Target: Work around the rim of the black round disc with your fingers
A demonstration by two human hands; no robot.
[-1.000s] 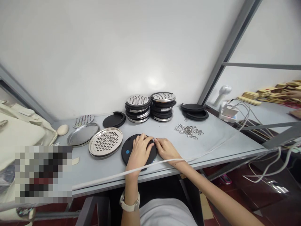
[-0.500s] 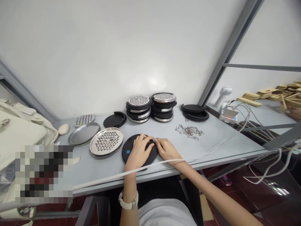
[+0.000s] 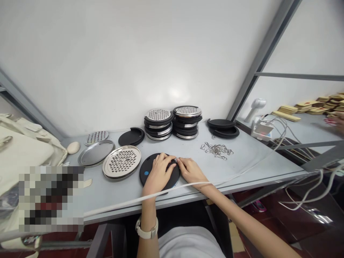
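Spreading over the black disc on the table, the left hand holds it; the right hand, fingers narrow, touches metal at its rim. Left on the disc: a blue sticker.

Well left of the left hand lies a cream fabric bag, a smooth off-white oval object just beside it. Far right of the right hand are a white plastic upright device and flat pale-yellow pieces.
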